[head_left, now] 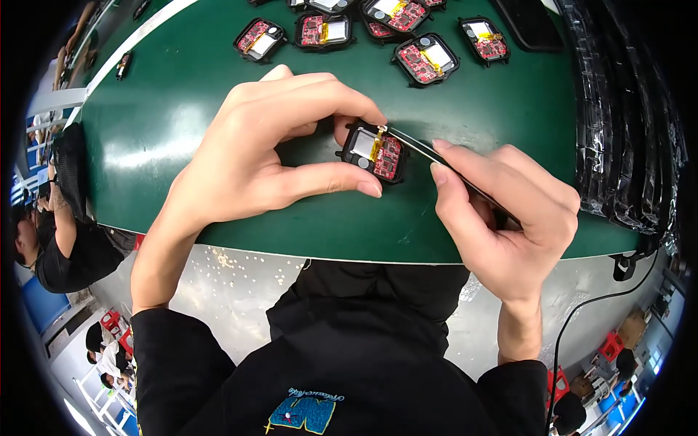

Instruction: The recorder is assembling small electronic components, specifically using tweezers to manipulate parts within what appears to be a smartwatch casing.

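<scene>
My left hand (269,138) grips a small black device housing (345,154) between its thumb and fingers, just above the green table. Inside the housing sit a red circuit board (390,158), a silver battery-like block (361,144) and a yellow flex strip (376,145). My right hand (509,207) pinches a pair of dark, slim tweezers (429,153). Their tips reach the housing's upper edge, near the strip's end and my left fingertip. Whether the tips grasp the strip is too small to tell.
Several similar open housings (425,59) with red boards lie at the table's (167,152) far side. A black tray (529,25) stands far right, beside stacked black plastic-wrapped trays (618,109). One small part (124,65) lies far left. A person (73,240) sits at the left.
</scene>
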### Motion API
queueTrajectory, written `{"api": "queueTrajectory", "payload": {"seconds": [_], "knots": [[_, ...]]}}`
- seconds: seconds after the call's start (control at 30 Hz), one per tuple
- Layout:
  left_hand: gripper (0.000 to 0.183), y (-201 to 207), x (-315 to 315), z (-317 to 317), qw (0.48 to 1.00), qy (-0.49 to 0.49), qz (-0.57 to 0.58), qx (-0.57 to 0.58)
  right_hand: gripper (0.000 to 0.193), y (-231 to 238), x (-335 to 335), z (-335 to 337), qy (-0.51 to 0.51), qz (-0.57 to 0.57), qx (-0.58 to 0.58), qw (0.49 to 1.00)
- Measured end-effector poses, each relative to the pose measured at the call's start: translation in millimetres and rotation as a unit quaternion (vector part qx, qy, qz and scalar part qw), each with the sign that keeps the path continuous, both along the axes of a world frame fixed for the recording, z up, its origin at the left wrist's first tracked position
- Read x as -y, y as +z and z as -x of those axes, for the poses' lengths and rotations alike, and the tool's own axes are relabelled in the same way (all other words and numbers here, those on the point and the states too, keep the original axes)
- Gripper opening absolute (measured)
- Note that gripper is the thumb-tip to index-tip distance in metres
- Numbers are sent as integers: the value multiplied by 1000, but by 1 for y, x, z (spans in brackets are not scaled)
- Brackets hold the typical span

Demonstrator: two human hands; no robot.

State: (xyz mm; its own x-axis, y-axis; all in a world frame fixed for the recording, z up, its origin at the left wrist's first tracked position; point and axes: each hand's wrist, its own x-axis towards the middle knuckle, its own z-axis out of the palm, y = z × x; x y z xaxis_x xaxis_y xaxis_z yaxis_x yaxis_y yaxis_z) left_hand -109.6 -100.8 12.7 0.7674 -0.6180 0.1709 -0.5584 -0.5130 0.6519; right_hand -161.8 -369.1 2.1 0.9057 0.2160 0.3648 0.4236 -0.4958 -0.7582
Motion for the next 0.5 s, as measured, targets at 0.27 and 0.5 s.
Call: {"api": "queueTrajectory", "payload": {"seconds": [0.27, 0.5], "knots": [[57, -1, -3, 0, 1000, 4, 3, -8, 29, -8, -6, -2, 15, 18, 53, 998], [61, -1, -12, -9, 997, -39, 13, -58, 21, 2, 1, -4, 38, -48, -63, 996]]}}
